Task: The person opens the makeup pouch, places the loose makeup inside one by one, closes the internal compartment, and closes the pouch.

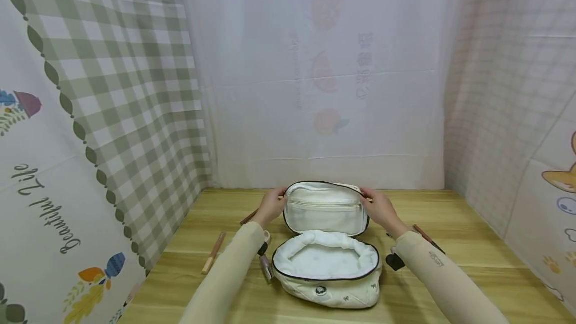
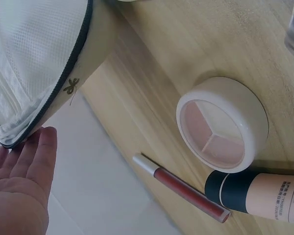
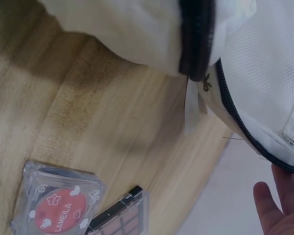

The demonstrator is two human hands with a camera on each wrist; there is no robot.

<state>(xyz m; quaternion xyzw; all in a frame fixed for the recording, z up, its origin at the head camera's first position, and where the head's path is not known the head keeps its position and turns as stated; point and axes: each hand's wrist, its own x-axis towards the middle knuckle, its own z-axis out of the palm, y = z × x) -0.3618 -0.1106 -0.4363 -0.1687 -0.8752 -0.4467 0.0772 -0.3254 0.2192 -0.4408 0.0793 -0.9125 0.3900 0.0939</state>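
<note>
My left hand point(image 1: 272, 205) has its grip closed on one side edge of the raised lid point(image 1: 328, 220), thumb on the inner side and fingers behind. My right hand point(image 1: 381, 209) grasps the opposite edge, its fingertips at the dark zipper rim in the right wrist view. Between the two, the lid stands upright, its mesh pocket point(image 2: 44, 34) facing me and a pale zipper running across it. It belongs to the cream bag point(image 1: 330, 294), which sits wide open on the tabletop point(image 1: 243, 299), nearer to me than the lid, with white padding lining the opening and small bows on its front.

Outward on my left, the left wrist camera gives me a round white compact point(image 2: 220, 127) with three sections, touching or nearly touching a peach bottle point(image 2: 274, 196) with a dark cap, and a red gloss tube point(image 2: 186, 191) beside them. Farther left lies a two-tone stick point(image 1: 214, 254). On my right I have a clear case point(image 3: 59, 200) marked LAMEILA and, near it, a palette point(image 3: 130, 218). Green-checked cloth point(image 1: 135, 74) hangs at the left, beyond the tabletop.
</note>
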